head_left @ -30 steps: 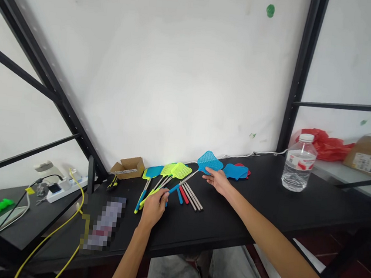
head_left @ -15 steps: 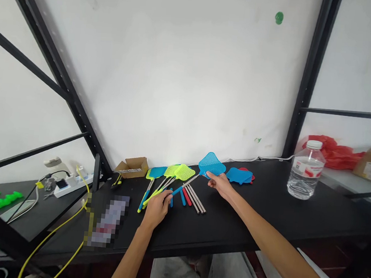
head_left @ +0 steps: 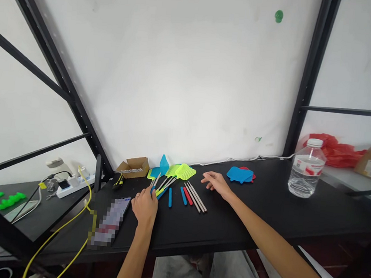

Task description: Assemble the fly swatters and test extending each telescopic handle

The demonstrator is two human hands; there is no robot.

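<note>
My left hand (head_left: 145,205) is closed round the handle of a blue fly swatter (head_left: 164,165), whose head stands tilted up over the other swatters. Under and beside it lie several fly swatters with yellow-green heads (head_left: 185,172) and metal shafts; my fingers partly hide their handles. My right hand (head_left: 216,184) hovers above the table, fingers loosely apart and holding nothing. Between the hands rest blue handles (head_left: 170,197), a red handle (head_left: 188,196) and several metal rods (head_left: 197,198). Beyond the right hand, blue swatter heads (head_left: 239,175) overlap a red one (head_left: 253,177).
An open cardboard box (head_left: 133,167) is at the back left, with a black-and-yellow tool (head_left: 119,181) near it. A phone (head_left: 110,221), its screen pixelated, lies by the left forearm. A water bottle (head_left: 306,168) stands right. Yellow cable (head_left: 54,233) hangs at the left edge.
My left hand has carried the blue fly swatter left onto the group of swatters. The right hand has let go of its head and stayed at about the same place.
</note>
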